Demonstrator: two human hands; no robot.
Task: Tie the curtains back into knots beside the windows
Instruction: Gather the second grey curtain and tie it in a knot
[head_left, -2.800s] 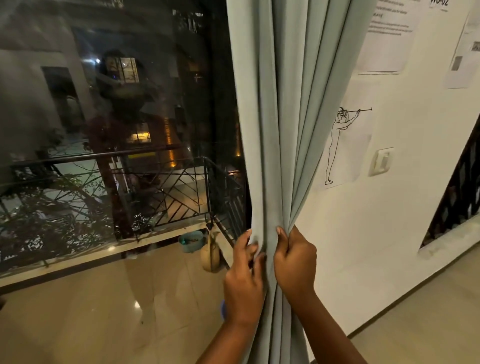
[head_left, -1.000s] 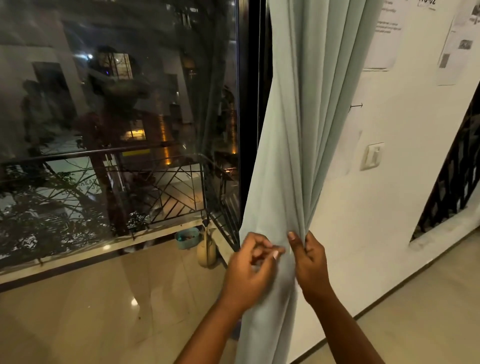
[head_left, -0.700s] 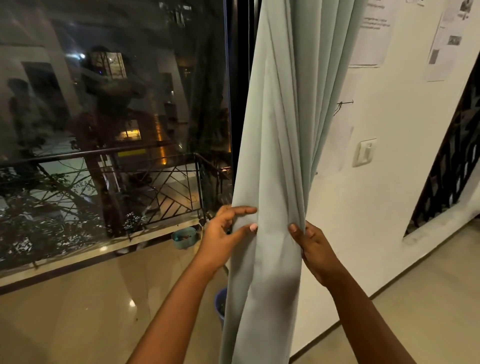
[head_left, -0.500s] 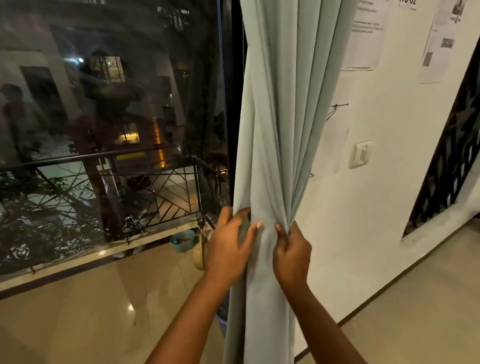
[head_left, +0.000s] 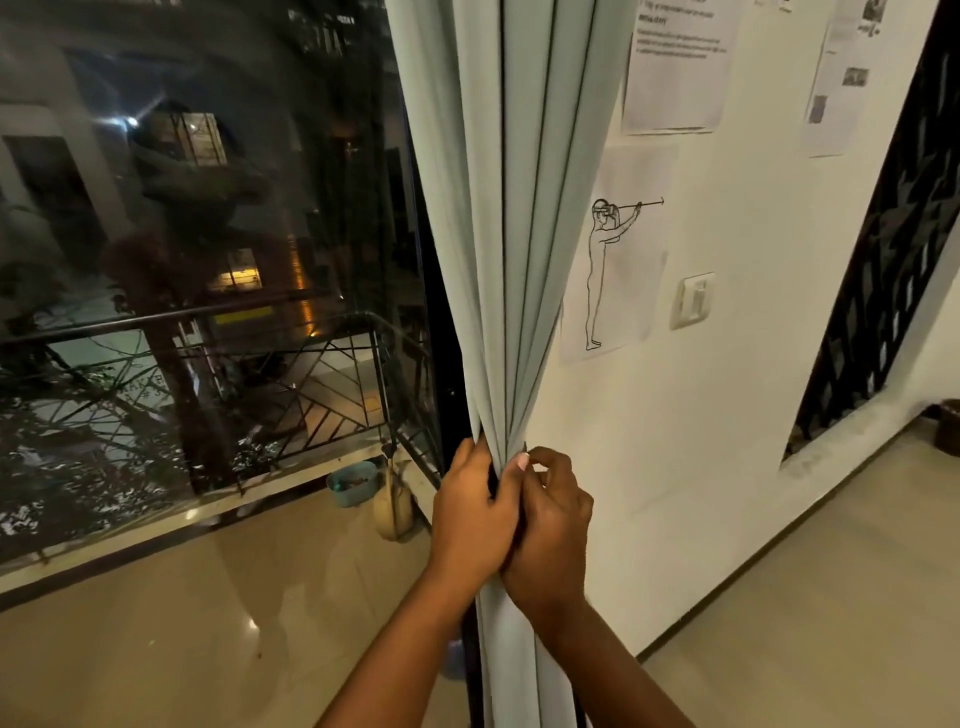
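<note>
The pale curtain (head_left: 511, 208) hangs between the dark window (head_left: 208, 260) and the white wall (head_left: 727, 415), gathered into one narrow bunch. The left hand (head_left: 475, 514) and right hand (head_left: 550, 535) touch, both with fingers curled tight round the gathered folds. No knot shows.

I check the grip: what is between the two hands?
In the head view, the gathered curtain runs between the left hand and the right hand, squeezed narrow.

Head camera looks down, close on curtain (head_left: 498, 218).
</note>
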